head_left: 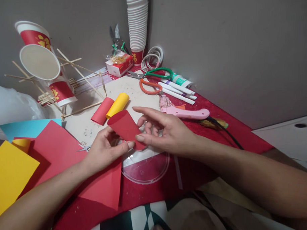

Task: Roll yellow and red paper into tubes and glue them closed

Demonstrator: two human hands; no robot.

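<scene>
My left hand (pixel 104 152) and my right hand (pixel 163 130) both pinch a rolled red paper tube (pixel 125 127) above the table. The left thumb and fingers grip its near end from below. The right thumb presses its side, while the right forefinger stretches out over it. Behind the tube lie a finished red paper roll (pixel 102 110) and a yellow paper roll (pixel 118 105), side by side on a beige board (pixel 134 91). A clear round plastic lid (pixel 145 168) lies under my hands.
Red (pixel 56 148), yellow (pixel 7 177) and blue (pixel 24 127) paper sheets lie at left. A pink glue gun (pixel 186 112), scissors (pixel 155 74), glue sticks, a paper cup stack (pixel 137 24) and a cup-and-skewer structure (pixel 44 64) crowd the back by the walls.
</scene>
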